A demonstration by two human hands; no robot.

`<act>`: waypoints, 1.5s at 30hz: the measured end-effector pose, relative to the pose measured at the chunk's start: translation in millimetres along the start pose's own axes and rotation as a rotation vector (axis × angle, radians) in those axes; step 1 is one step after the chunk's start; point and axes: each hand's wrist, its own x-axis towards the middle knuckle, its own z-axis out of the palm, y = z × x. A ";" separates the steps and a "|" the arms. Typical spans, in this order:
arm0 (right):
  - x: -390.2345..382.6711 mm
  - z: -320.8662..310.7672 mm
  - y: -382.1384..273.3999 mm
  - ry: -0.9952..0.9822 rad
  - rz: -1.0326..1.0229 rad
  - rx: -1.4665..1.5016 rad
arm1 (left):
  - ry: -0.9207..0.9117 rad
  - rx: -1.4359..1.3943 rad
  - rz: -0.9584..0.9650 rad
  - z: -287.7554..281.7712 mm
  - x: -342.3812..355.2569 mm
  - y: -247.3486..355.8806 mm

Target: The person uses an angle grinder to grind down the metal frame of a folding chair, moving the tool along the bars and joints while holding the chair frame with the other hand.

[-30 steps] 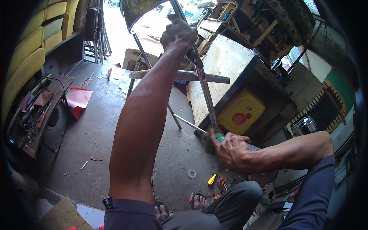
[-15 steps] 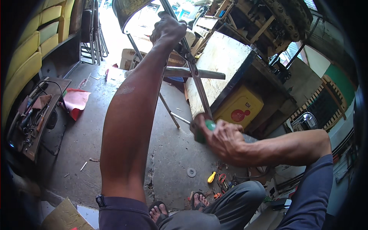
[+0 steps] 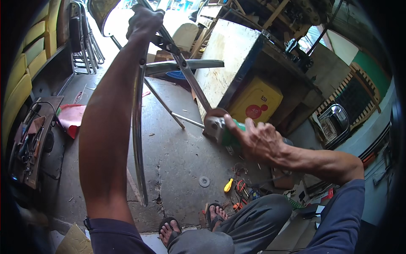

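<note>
My left hand (image 3: 144,23) is closed around the upper tube of a metal folding chair (image 3: 196,86), holding it tilted over the floor. Its crossed tubular legs and crossbar spread downward, and the seat or back panel shows at the top edge. In my right hand (image 3: 264,142) is a green angle grinder (image 3: 230,137), gripped around its body. The grinder's brownish disc (image 3: 217,112) lies at the lower end of one chair leg; whether they touch I cannot tell. My fingers partly cover the grinder's body.
A tool tray (image 3: 31,148) stands at left beside pink-red cloth (image 3: 72,117). Beyond the grinder are a worn cabinet (image 3: 226,55) and a yellow container (image 3: 258,101). A yellow-handled tool (image 3: 229,185), several hand tools and a grey disc (image 3: 204,181) lie near my feet.
The chair and my left hand have shifted left and up in view. The grinder has moved slightly up and now shows more sharply, with its disc at the leg's end.
</note>
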 end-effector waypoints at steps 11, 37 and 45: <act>-36.2 88.1 24.9 -0.072 -0.117 0.088 | 0.038 -0.009 0.128 -14.2 2.0 -2.9; 51.8 71.6 91.5 0.652 -0.205 0.449 | -0.013 -0.074 -0.012 -36.0 -2.8 15.2; -56.2 186.8 75.4 0.390 -0.093 0.539 | -0.031 -0.157 -0.076 -21.7 -14.7 24.3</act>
